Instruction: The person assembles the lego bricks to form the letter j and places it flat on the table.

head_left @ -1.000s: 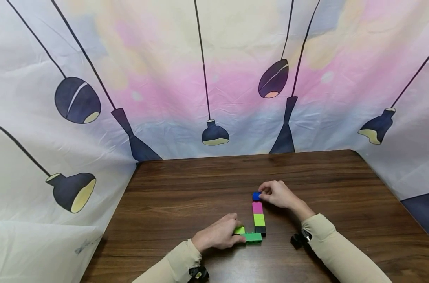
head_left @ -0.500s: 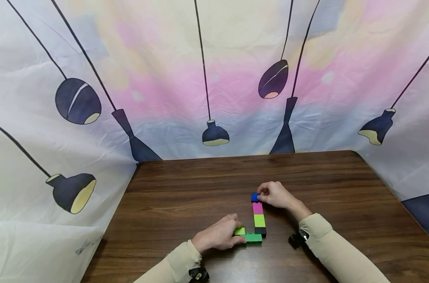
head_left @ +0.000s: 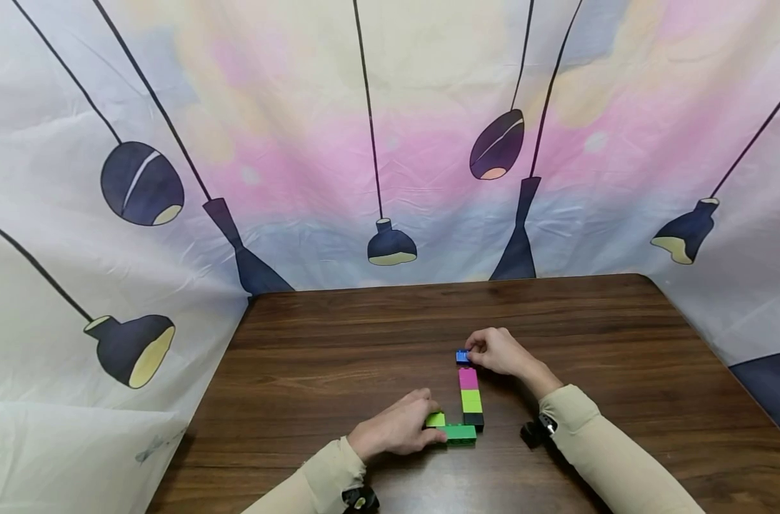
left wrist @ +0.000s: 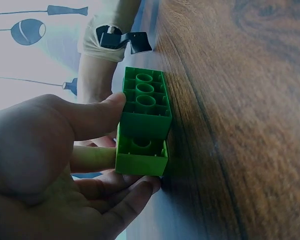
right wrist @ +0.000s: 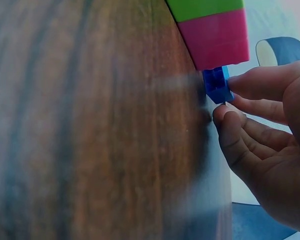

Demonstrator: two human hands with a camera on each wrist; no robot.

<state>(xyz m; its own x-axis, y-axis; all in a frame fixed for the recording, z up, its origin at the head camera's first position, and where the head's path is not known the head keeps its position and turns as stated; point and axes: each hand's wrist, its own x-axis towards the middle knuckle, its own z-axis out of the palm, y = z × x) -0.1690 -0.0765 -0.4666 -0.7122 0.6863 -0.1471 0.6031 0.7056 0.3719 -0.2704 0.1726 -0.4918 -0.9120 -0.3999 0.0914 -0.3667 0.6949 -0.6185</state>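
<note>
My left hand point(head_left: 398, 425) grips a green toy building brick point(head_left: 461, 434) and the lime brick point(head_left: 436, 420) beside it. In the left wrist view the thumb lies against the green brick's side, with fingers around the lime brick point(left wrist: 141, 164); both show hollow undersides. My right hand point(head_left: 502, 353) pinches a small blue brick point(head_left: 462, 357) between thumb and fingers, at the far end of the row. That row holds a pink brick point(head_left: 468, 378), another lime brick point(head_left: 471, 401) and a black brick point(head_left: 473, 420). A small gap separates the blue brick from the pink one.
The bricks stand on a brown wood-grain table point(head_left: 338, 343). Behind and beside it hangs a pale curtain point(head_left: 326, 143) printed with lamps. A black wrist camera point(head_left: 534, 433) sits below the right sleeve, another point(head_left: 361, 497) below the left sleeve.
The right hand has shifted slightly left with the blue brick, which now shows more of its top and sits left of the row's line. The left hand stays where it was.
</note>
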